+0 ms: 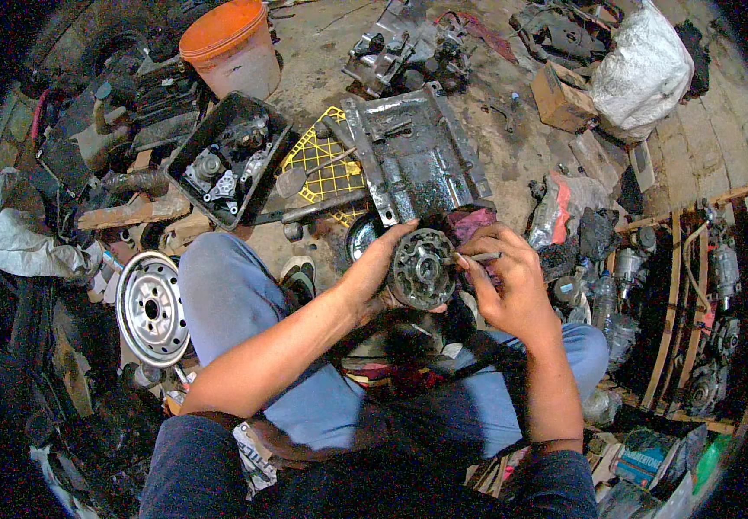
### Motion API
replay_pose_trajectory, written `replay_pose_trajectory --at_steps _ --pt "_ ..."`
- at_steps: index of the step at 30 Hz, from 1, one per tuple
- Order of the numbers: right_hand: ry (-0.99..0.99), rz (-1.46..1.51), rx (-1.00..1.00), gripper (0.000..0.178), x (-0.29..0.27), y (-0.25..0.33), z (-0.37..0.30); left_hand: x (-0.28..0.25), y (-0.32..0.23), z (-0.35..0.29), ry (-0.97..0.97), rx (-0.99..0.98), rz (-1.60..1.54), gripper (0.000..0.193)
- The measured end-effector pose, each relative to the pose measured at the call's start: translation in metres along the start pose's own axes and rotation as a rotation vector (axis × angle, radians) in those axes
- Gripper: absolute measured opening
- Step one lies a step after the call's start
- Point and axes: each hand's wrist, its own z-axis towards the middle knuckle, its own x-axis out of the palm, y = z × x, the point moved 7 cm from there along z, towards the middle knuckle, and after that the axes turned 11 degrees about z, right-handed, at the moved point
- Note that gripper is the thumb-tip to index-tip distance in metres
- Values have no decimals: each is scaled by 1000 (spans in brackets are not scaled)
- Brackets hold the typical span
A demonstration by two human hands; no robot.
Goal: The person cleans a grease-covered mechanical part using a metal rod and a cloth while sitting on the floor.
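Observation:
A round, dark metal machine part (421, 272) with holes and recesses in its face is held up between my knees. My left hand (374, 275) is closed around its left side and underside. In my right hand (517, 281), pinched between thumb and fingers, is a thin rod-like tool (485, 256), whose tip meets the part's right edge. Whether the tip touches or only overlaps it, I cannot tell. Just beyond the hands lies an oily metal pan (417, 160), with a purplish rag (471, 223) at its near right corner.
Left of the pan are a yellow plastic grid (326, 173), a long-handled hammer (326, 206) and a black tub (268, 173) of metal parts. An orange-topped bucket (234, 60) stands behind. A wheel rim (151, 303) leans by my left knee. Wooden slats (666, 311) hold parts at right.

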Motion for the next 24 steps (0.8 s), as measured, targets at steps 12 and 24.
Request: replay_pose_trajectory --at_steps 12,24 --pt "3 117 155 14 2 -2 2 -4 -4 -4 -94 13 13 53" --pt "-37 269 225 13 6 -10 -2 -5 -9 1 -145 6 181 58"
